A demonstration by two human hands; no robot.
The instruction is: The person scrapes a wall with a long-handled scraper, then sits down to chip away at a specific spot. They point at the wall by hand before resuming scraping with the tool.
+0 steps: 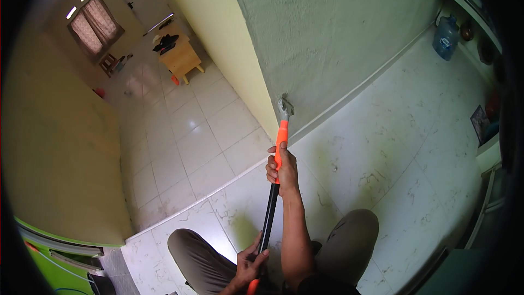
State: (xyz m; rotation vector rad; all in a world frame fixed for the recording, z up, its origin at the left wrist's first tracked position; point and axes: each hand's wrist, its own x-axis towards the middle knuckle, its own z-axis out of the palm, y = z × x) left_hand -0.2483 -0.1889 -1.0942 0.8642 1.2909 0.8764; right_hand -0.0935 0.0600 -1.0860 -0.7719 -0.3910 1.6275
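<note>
A long-handled scraper point(269, 216) with a black shaft, orange grips and a metal head runs up the middle of the view. Its metal head point(285, 107) is at the grey-green wall point(338, 38), low down near the corner. My right hand point(284, 169) is wrapped round the upper orange grip, just below the head. Farther down, between my knees, my left hand point(251, 264) grips the black shaft near the lower orange end. A dark scuffed spot shows on the wall right by the head.
White marbled floor tiles point(349, 153) spread around my bent legs. Through the opening at left stands a wooden table point(183, 59) with dark items on it. A blue water jug point(446, 37) stands beside shelves at right. Something green point(49, 265) lies at lower left.
</note>
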